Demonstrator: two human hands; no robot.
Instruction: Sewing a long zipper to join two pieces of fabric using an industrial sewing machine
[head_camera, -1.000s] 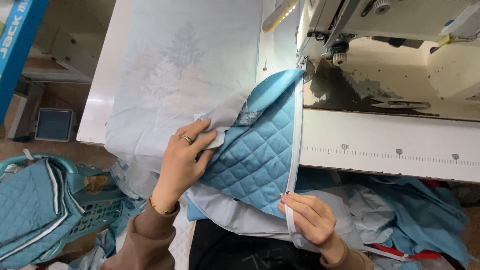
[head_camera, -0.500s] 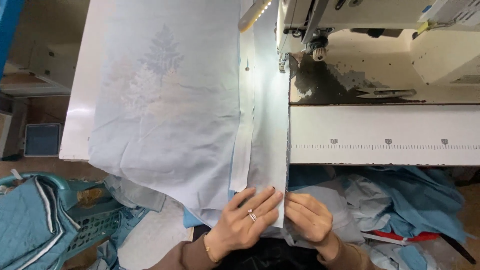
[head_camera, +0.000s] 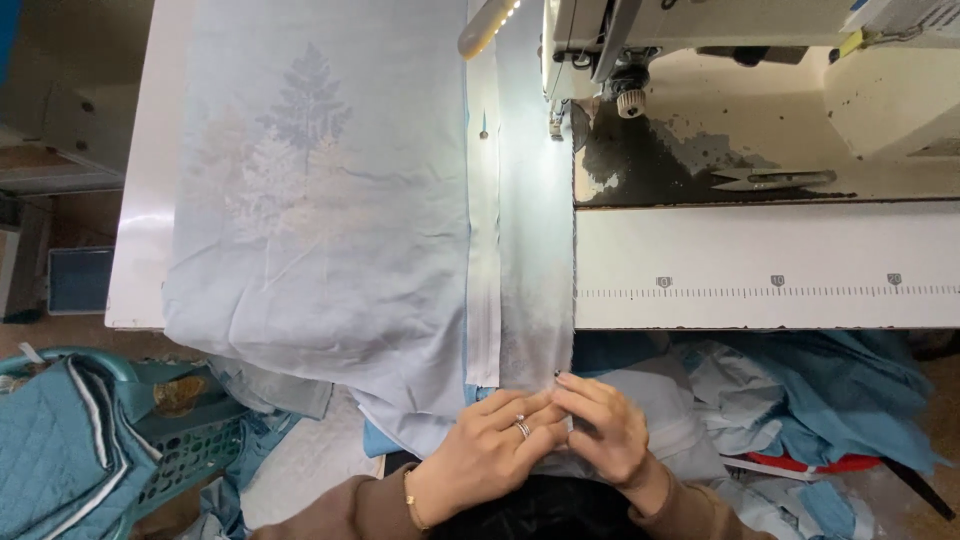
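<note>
A pale blue fabric panel (head_camera: 330, 220) with a faint tree print lies flat on the white sewing table (head_camera: 760, 265), a white zipper strip (head_camera: 484, 250) running down its length. My left hand (head_camera: 487, 452) and my right hand (head_camera: 597, 430) meet at the near end of the fabric, fingers pinching its lower edge next to the zipper's end. The far end of the zipper lies beside the needle area of the sewing machine (head_camera: 620, 60), under its lit lamp (head_camera: 487, 25).
Small thread snips (head_camera: 770, 180) rest on the worn machine bed. A teal basket (head_camera: 150, 440) with quilted blue pieces stands at lower left. A heap of blue and white fabric (head_camera: 800, 420) lies below the table at right.
The quilted blue side has been turned under, leaving the pale printed side up and flat. My left hand moved from the quilted piece down to join my right hand at the near edge.
</note>
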